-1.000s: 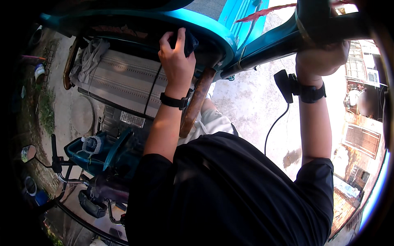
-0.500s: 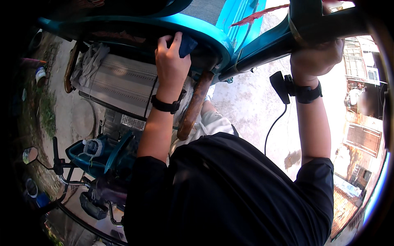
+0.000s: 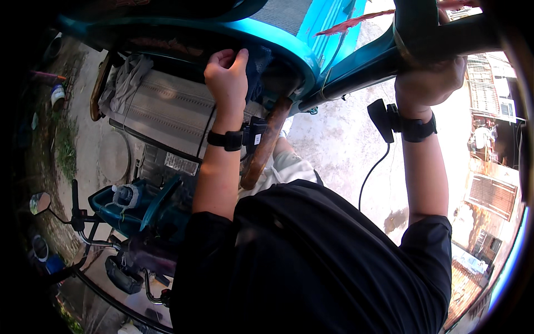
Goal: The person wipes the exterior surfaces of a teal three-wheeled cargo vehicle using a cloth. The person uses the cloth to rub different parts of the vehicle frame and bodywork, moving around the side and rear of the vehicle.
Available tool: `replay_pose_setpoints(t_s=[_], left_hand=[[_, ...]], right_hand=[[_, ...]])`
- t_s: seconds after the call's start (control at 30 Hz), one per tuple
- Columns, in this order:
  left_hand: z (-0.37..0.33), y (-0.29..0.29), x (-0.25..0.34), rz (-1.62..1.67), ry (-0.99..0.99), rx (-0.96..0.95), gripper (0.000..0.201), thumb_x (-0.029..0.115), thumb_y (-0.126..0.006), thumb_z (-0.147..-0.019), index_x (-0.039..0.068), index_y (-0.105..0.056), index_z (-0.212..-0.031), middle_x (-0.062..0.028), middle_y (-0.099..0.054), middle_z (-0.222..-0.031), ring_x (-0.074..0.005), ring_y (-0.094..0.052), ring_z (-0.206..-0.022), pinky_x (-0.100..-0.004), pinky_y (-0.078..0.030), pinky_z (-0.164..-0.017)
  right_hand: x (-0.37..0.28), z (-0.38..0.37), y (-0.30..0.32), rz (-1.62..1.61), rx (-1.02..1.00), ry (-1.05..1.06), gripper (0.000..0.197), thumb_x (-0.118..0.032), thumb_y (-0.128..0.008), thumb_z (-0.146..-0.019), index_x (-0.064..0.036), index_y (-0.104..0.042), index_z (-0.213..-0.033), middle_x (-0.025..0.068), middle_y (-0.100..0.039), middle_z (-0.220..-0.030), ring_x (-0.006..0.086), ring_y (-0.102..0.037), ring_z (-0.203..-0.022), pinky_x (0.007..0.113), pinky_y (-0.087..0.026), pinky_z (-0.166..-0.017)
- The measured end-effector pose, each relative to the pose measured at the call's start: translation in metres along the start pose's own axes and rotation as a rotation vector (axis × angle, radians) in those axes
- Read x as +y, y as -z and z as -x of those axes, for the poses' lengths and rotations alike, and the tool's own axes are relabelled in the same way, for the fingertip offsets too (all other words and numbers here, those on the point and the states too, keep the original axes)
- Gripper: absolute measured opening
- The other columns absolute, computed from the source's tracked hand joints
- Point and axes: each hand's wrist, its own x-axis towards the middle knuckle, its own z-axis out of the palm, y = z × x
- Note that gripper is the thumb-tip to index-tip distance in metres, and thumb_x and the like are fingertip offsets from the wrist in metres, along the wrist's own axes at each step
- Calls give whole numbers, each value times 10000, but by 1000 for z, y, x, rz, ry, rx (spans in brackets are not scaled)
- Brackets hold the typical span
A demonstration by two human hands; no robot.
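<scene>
My left hand (image 3: 225, 72) is raised and closed on a dark blue cloth (image 3: 258, 65), which it presses against the underside of a curved turquoise frame (image 3: 278, 40). My right hand (image 3: 428, 83) is wrapped around a dark teal bar (image 3: 356, 75) that slopes up to the right. Each wrist wears a black strap with a small black device, and a cable hangs from the right one. My black shirt fills the lower middle of the view.
A rusty brown pipe (image 3: 267, 145) runs down below the frame. A grey rag (image 3: 130, 78) lies on a ribbed grey panel (image 3: 167, 111). A teal motorcycle (image 3: 133, 206) with a round mirror (image 3: 39, 203) stands lower left. Concrete ground (image 3: 345, 150) lies beyond, with buildings (image 3: 489, 189) at right.
My left hand has slid a little leftward along the curved turquoise frame with the cloth. My right hand has kept its grip on the bar.
</scene>
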Motion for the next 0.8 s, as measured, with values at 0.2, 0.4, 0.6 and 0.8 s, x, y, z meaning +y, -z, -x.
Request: replay_pose_setpoints(t_s=[0.2, 0.4, 0.6, 0.8], left_hand=[[-8, 9, 13, -66, 242, -185, 368, 314, -667, -1006, -32, -749, -1098, -171, -757, -1032, -261, -695, -987, -364, -543, -879], [-13, 5, 13, 59, 244, -190, 336, 273, -675, -1004, -49, -758, -1051, -128, -734, -884, -181, -658, -825, -316, -517, -764], [-4, -10, 19, 150, 231, -175, 253, 187, -698, -980, -52, -775, -950, -51, -672, -702, -111, -568, -635, -267, -458, -629], [6, -23, 18, 141, 200, -270, 231, 140, -698, -947, -69, -763, -875, -52, -651, -660, -108, -540, -586, -271, -438, -576]], right_hand=[[-2, 0, 0, 21, 10, -2, 402, -52, -675, -940, 9, -627, -1334, 121, -710, -1233, 226, -696, -1084, 327, -554, -925], [-2, 0, 0, 32, 20, 0, 392, -46, -687, -921, 11, -649, -1307, 123, -722, -1216, 229, -706, -1070, 325, -556, -916], [-3, -1, 0, 48, 32, 2, 382, -40, -700, -903, 12, -671, -1280, 126, -734, -1198, 233, -715, -1056, 323, -558, -908], [-4, -1, -2, 55, 44, 11, 373, -35, -712, -884, 14, -694, -1253, 128, -746, -1180, 237, -724, -1041, 321, -560, -900]])
